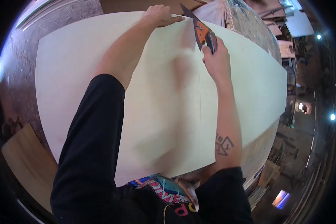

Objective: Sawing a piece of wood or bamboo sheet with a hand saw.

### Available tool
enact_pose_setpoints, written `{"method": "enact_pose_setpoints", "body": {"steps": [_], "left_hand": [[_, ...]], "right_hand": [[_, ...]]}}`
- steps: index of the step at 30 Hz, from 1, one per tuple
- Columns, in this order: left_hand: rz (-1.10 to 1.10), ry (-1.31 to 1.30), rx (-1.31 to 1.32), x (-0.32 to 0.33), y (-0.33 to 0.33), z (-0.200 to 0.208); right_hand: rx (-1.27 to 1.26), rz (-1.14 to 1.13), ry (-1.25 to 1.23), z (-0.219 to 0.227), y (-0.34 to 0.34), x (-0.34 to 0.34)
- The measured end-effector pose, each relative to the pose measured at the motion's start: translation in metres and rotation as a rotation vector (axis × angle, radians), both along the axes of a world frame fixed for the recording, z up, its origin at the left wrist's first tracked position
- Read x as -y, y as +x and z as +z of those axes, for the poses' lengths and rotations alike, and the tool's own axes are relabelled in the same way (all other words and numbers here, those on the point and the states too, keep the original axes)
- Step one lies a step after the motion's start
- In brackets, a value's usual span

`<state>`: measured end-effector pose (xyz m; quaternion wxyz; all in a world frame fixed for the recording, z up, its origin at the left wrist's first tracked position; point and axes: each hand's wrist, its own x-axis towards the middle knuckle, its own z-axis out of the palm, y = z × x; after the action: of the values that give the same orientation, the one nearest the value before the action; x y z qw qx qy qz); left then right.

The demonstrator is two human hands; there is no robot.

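A large pale plywood sheet (156, 97) spreads out below me, with a thin line running from its far edge toward me. My right hand (217, 61) is closed round the black and orange handle of a handsaw (202, 33). The saw's dark blade lies at the far edge beside the line, its tip reaching past the sheet. To the left of the blade, my left hand (160, 15) is closed over the far edge of the sheet. Its thumb is stretched along that edge toward the saw, while the other fingers are partly hidden.
A worn bench surface (250, 30) shows beyond the sheet at the far right. A brown curved board (30, 160) leans at the lower left, above a dark floor (18, 67). Timber pieces (268, 173) and lit lamps are off to the right.
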<state>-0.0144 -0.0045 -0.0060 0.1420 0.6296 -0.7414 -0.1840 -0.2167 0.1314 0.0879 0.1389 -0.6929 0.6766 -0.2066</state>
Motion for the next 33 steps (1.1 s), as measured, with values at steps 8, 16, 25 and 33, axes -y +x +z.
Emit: {"method": "enact_pose_setpoints", "body": {"steps": [8,16,25,33], "left_hand": [[0.03,-0.288,0.058,-0.045,0.057,0.007],[0.617,-0.315,0.182,-0.48,0.259,-0.028],[1.555,0.254,-0.752,-0.904,0.121,-0.097],[1.021,-0.45,-0.355,-0.661,0.099,0.026]], "right_hand": [[0.216,0.001,0.012,-0.013,0.015,-0.017],[0.486,0.055,0.133,-0.03,-0.013,0.009],[0.79,0.047,0.139,-0.042,-0.008,0.013],[0.43,0.005,0.044,-0.044,-0.026,-0.015]]}}
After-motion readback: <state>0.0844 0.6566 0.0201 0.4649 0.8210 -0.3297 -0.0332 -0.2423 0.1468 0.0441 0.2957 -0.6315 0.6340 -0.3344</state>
